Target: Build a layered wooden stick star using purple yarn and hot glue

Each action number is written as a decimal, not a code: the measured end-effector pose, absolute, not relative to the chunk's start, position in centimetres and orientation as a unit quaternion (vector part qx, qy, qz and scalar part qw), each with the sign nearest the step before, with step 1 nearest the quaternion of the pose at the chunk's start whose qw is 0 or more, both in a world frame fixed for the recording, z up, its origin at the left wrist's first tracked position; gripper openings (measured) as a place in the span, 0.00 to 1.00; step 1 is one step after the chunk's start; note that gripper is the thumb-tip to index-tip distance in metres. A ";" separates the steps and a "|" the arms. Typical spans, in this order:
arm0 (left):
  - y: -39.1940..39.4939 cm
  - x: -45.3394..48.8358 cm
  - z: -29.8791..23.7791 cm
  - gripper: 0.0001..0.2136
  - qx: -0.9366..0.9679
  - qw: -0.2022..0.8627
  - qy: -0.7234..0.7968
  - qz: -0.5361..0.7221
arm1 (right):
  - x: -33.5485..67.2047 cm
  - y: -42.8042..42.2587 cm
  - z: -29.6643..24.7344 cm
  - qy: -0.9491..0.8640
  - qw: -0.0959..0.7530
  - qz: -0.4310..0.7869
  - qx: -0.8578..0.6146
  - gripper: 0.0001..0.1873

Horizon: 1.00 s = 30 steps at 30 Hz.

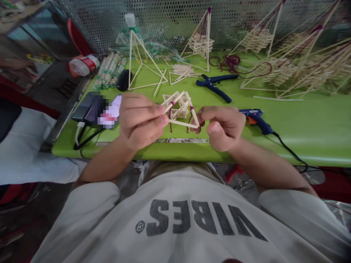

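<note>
A small frame of pale wooden sticks (179, 107), bound at its corners with dark red thread, is held above the green table (301, 120). My left hand (139, 118) pinches its left corner between thumb and fingers. My right hand (223, 126) is closed on its lower right corner, where a strand of the thread hangs down. Both hands hover near the table's front edge.
A blue glue gun (256, 118) with a black cord lies right of my right hand. Blue pliers (215, 86) lie beyond the frame. Stick pyramids (141, 64), loose sticks (182, 71), red thread (230, 62) and finished stick pieces (301, 62) fill the back. A phone and charger (94, 109) sit left.
</note>
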<state>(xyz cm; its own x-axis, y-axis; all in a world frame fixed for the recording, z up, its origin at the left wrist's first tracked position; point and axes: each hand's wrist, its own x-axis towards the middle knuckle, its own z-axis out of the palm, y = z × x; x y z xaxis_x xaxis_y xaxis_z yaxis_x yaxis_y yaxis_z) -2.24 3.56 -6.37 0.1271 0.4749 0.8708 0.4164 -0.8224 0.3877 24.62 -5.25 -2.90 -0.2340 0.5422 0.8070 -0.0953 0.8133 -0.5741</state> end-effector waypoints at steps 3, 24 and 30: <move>3.8 -2.5 -6.8 0.30 0.751 -0.164 0.126 0.627 | 24.7 -6.0 -2.5 -0.713 0.541 0.381 -0.234 0.21; -1.2 2.0 -0.8 0.25 0.718 0.364 0.274 0.527 | 24.0 -5.3 -1.7 -0.678 0.577 0.284 -0.355 0.25; -0.4 2.1 -1.0 0.25 0.660 0.488 0.234 0.522 | 23.7 -5.3 -1.8 -0.624 0.663 0.232 -0.342 0.17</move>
